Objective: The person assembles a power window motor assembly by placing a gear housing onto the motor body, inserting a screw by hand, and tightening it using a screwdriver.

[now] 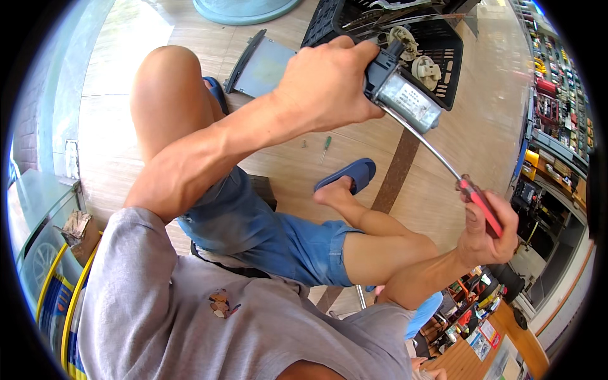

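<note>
My left hand [329,79] is wrapped round the black housing of a small electric motor [408,101], whose silver can with a printed label points down to the right. In my right hand [491,231] is a long screwdriver [484,209] with a red handle and a thin metal shaft. The shaft runs up and left to the motor, where its tip meets or passes behind the edge between the black housing and my left fingers. Whether the tip sits in a screw, I cannot tell.
Beyond the motor stands a black plastic crate [451,76] holding pale round parts and metal strips. A flat grey panel [263,66] lies on the tiled floor, with a small green screwdriver [326,149] nearer. Crowded shelves [557,107] line the right, and a glass case [38,209] the left.
</note>
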The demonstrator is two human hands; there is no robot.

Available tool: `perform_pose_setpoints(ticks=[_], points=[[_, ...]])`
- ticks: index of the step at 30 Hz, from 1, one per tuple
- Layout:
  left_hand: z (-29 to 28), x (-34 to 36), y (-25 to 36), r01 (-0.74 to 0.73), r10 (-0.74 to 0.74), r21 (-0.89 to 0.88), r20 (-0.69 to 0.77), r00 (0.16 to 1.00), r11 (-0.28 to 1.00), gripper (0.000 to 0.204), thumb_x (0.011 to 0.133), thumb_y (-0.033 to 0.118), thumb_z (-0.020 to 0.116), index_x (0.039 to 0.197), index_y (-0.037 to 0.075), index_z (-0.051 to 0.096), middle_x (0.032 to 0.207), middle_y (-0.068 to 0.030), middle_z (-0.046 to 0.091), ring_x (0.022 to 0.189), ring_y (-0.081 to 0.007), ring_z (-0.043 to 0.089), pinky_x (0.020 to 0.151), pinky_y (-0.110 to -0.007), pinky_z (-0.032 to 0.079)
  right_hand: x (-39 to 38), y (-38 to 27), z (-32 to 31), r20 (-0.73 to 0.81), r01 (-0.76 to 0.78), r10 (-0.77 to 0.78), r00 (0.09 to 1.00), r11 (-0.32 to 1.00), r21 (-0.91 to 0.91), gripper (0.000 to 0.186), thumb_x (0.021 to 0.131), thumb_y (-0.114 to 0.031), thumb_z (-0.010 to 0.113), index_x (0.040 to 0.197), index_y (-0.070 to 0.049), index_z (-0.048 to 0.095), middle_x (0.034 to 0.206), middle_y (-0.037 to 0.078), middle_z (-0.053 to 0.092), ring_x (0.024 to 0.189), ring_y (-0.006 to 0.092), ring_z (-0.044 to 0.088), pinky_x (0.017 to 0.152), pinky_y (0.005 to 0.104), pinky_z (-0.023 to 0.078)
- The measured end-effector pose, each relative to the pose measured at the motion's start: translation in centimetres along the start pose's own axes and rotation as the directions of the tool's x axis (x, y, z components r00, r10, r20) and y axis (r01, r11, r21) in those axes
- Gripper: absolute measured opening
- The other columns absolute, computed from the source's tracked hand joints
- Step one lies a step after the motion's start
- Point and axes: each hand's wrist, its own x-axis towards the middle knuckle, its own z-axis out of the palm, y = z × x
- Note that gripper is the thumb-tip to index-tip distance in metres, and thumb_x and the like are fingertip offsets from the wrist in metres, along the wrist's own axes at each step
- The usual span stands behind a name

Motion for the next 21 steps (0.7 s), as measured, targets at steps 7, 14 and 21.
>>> perform_pose_setpoints(ticks=[7, 14, 21], points=[[-1.3, -1.0, -1.9, -0.030, 0.026, 0.075, 0.050, 0.998, 0.997, 0.053, 0.067, 0.034, 0.084, 0.107, 0.004, 0.067, 0.095, -0.0172, 0.068, 0.088, -0.0395, 0.070, 0.077, -0.048, 0.058, 0.7, -0.3, 1.3, 0.395, 0.376, -0.229, 0.890, 0.858, -0.350, 0.053, 0.079, -0.041, 0.085, 0.110, 0.000, 0.073, 0.073, 0.008, 0.062, 0.057, 0.0207, 0.056, 0.052, 0.0304, 0.044], [-1.4, -2.4, -3.0, -0.026, -0.003, 0.170, 0.169, 0.986, 0.985, 0.051, 0.067, 0.034, 0.085, 0.104, 0.004, 0.067, 0.095, -0.0172, 0.068, 0.085, -0.0407, 0.070, 0.073, -0.048, 0.058, -1.8, 0.2, 4.7, 0.464, 0.516, -0.354, 0.812, 0.808, -0.286, 0.037, 0.089, -0.023, 0.081, 0.113, 0.003, 0.072, 0.071, 0.006, 0.058, 0.054, 0.0190, 0.053, 0.046, 0.0326, 0.041], [-1.1, -3.0, -3.7, -0.052, -0.001, 0.251, 0.209, 0.978, 0.967, 0.049, 0.068, 0.032, 0.085, 0.104, 0.005, 0.067, 0.096, -0.0173, 0.068, 0.084, -0.0399, 0.070, 0.073, -0.048, 0.058, -3.7, 1.3, 6.5, 0.456, 0.454, -0.326, 0.828, 0.867, -0.204, 0.030, 0.095, -0.022, 0.074, 0.109, 0.004, 0.070, 0.071, 0.004, 0.062, 0.053, 0.0158, 0.052, 0.044, 0.0309, 0.037]])
